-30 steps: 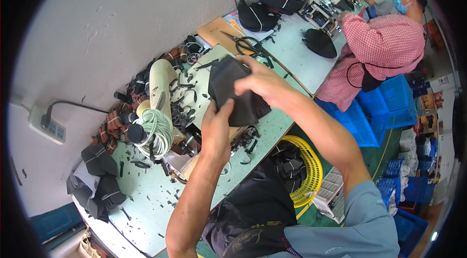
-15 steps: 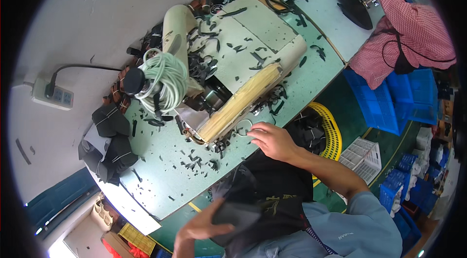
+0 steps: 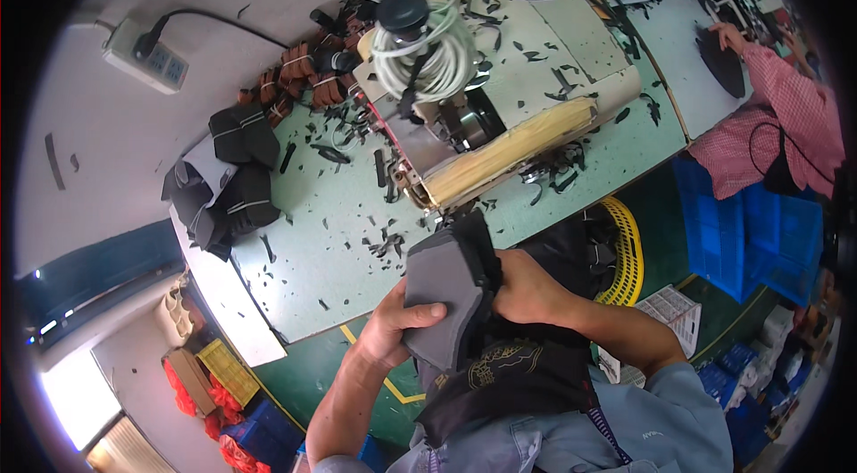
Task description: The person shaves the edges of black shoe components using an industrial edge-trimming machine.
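A stack of dark grey, flat cut pieces (image 3: 439, 281) stands tilted in front of me, at the near edge of the table. Its left side is in my left hand (image 3: 390, 327), whose thumb lies over the grey face. My right hand (image 3: 533, 291) is closed at the black right side of the same stack, its fingertips partly hidden behind it. Just beyond the stack is a cream machine (image 3: 571, 36) with a yellowish taped front edge (image 3: 509, 152). A coil of pale cable (image 3: 446, 67) hangs on it.
Black scraps lie over the pale green table (image 3: 312, 268). Bundled dark pieces (image 3: 241, 134) are at the left by the wall. Large black scissors (image 3: 600, 0) rest at the back. A yellow basket (image 3: 628, 259) and blue crates (image 3: 714, 223) stand right, near a co-worker's checked sleeve (image 3: 772, 85).
The grey stack has come up from low near my body to the table edge. My right hand, earlier at a thin pale ring beside the machine, is now on the stack. The view has shifted.
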Tool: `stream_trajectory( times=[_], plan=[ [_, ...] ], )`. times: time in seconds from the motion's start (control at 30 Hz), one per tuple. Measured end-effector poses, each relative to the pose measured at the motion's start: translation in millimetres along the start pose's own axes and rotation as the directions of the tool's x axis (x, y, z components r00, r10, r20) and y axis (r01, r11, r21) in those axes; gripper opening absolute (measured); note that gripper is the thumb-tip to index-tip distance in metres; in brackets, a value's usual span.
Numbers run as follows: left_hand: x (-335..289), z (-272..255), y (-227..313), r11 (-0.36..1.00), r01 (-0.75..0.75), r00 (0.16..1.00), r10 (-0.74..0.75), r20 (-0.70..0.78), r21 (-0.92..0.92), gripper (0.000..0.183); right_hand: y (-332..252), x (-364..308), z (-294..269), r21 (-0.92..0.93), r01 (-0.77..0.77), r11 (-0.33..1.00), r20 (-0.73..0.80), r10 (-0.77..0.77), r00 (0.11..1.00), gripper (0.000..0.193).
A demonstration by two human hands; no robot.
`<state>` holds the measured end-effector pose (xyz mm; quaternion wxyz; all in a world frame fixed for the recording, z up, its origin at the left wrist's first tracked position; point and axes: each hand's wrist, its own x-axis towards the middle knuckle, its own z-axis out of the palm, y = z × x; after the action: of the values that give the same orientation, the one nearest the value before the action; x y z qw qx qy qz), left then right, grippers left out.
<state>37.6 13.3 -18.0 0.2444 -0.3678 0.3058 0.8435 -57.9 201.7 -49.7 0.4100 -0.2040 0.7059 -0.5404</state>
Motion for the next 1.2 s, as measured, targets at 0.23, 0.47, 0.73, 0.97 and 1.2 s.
stream_trajectory(
  times=[0.23, 0.47, 0.73, 0.97, 1.2],
  plan=[
    [-7, 5, 14, 0.990, 0.028, 1.000, -0.029, 0.007, 0.142, 0.077, 18, 2, -2, 0.443, -0.092, 0.892, -0.036, 0.120, 0.992, 0.024],
    [-15, 2, 18, 0.514, -0.225, 0.934, 0.357, 0.032, 0.827, 0.074, -8, -35, -23, 0.959, -0.268, -0.092, 0.244, -0.217, 0.945, 0.073],
    [-31, -32, 42, 0.939, -0.322, 0.945, 0.326, -0.014, 0.120, 0.080, 40, -46, -58, 0.889, -0.341, 0.305, 0.307, 0.155, 0.939, 0.027],
    [12, -6, 5, 0.382, -0.061, 0.865, -0.441, 0.240, 0.922, 0.079, 1, 1, -6, 0.426, -0.420, 0.801, 0.539, 0.149, 0.829, 0.015],
    [8, -29, -27, 0.947, 0.064, 0.998, -0.060, -0.023, 0.315, 0.061, 19, -14, -28, 0.633, -0.736, 0.241, 0.753, -0.413, 0.512, 0.087]
  ],
)
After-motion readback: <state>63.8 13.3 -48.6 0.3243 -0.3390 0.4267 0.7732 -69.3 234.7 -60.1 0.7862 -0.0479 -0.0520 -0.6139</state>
